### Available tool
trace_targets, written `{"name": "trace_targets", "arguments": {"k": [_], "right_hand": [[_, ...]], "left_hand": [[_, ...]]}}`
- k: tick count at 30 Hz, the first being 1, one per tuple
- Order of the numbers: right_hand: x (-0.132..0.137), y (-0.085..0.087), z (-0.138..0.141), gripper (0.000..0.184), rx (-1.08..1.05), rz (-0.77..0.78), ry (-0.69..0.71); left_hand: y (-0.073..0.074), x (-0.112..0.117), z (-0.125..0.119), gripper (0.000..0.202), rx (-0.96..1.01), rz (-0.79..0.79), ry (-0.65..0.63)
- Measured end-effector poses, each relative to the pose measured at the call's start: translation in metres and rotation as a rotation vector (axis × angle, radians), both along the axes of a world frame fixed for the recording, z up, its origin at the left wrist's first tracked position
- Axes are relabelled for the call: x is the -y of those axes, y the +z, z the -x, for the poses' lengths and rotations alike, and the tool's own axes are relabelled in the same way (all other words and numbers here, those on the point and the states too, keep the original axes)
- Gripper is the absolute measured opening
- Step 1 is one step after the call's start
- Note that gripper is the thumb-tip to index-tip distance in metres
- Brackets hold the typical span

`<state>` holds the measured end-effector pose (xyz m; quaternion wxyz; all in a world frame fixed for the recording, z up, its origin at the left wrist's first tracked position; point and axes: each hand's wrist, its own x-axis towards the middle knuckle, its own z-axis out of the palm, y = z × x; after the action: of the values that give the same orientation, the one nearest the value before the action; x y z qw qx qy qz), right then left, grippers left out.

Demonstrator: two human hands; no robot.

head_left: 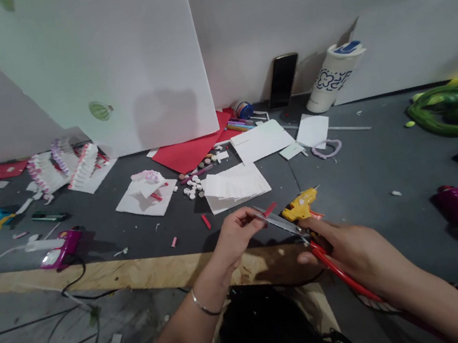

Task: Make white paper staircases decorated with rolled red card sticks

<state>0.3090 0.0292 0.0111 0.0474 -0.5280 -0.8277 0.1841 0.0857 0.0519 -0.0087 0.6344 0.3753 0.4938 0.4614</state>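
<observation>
My left hand (236,236) is closed, pinching a small red strip (269,209) above the front edge of the table. Around the handles of a pair of scissors (283,223) my right hand (363,249) is wrapped. The metal blades point left, toward the left fingertips, and lie right by the red strip; whether they touch it I cannot tell. A yellow glue gun (301,204) rests just beyond the right hand. Behind the left hand sits a stack of folded white paper (237,186). Another red piece (206,221) lies on the table nearby.
White card with a small pink-and-white model (148,185) lies left of the folded paper. Purple power strips (63,249) stand at both sides. At the back are a phone (283,80) and a white tumbler (333,78). Green cord (452,109) is coiled at right.
</observation>
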Motion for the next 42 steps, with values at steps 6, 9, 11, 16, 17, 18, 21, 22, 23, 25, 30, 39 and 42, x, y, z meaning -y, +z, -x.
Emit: {"name": "trace_targets", "arguments": {"k": [6,9,11,16,17,18,21,22,23,25,30,39,42], "right_hand": [[-0.005,-0.012,-0.001,0.037,-0.002,-0.005,0.009],[-0.007,-0.020,-0.003,0.037,-0.004,-0.038,0.006],[-0.009,-0.023,-0.005,0.036,-0.012,-0.063,0.002],[-0.011,-0.027,-0.007,0.037,-0.033,-0.042,-0.015],[-0.012,-0.028,-0.007,0.037,-0.036,-0.031,-0.012],[-0.012,-0.029,-0.007,0.037,-0.036,-0.022,-0.010],[-0.013,-0.030,-0.007,0.037,-0.021,-0.025,-0.004],[-0.013,-0.030,-0.006,0.037,-0.015,-0.029,-0.001],[-0.014,-0.029,-0.006,0.037,-0.007,-0.032,0.000],[-0.015,-0.026,-0.005,0.037,0.013,-0.029,-0.004],[-0.018,-0.021,-0.004,0.031,0.003,-0.026,-0.028],[-0.019,-0.031,-0.010,0.030,0.028,-0.097,-0.019],[-0.019,-0.033,-0.011,0.030,0.045,-0.104,-0.031]], "left_hand": [[-0.007,-0.008,-0.006,0.010,-0.041,0.010,-0.012],[-0.010,-0.012,-0.008,0.010,-0.060,0.020,-0.016],[-0.012,-0.014,-0.010,0.010,-0.070,0.023,-0.026],[-0.010,-0.019,-0.012,0.008,-0.063,0.026,-0.047],[-0.010,-0.019,-0.013,0.008,-0.066,0.027,-0.046],[-0.010,-0.020,-0.013,0.008,-0.069,0.029,-0.045],[-0.010,-0.021,-0.014,0.008,-0.074,0.026,-0.030],[-0.010,-0.021,-0.014,0.007,-0.072,0.024,-0.030],[-0.009,-0.022,-0.015,0.007,-0.069,0.023,-0.033],[-0.009,-0.021,-0.017,0.007,-0.060,0.029,-0.042],[-0.007,-0.021,-0.023,0.008,-0.031,0.086,-0.029],[-0.014,-0.021,-0.027,0.016,0.018,0.187,-0.022],[-0.013,-0.022,-0.028,0.017,0.045,0.179,-0.010]]}}
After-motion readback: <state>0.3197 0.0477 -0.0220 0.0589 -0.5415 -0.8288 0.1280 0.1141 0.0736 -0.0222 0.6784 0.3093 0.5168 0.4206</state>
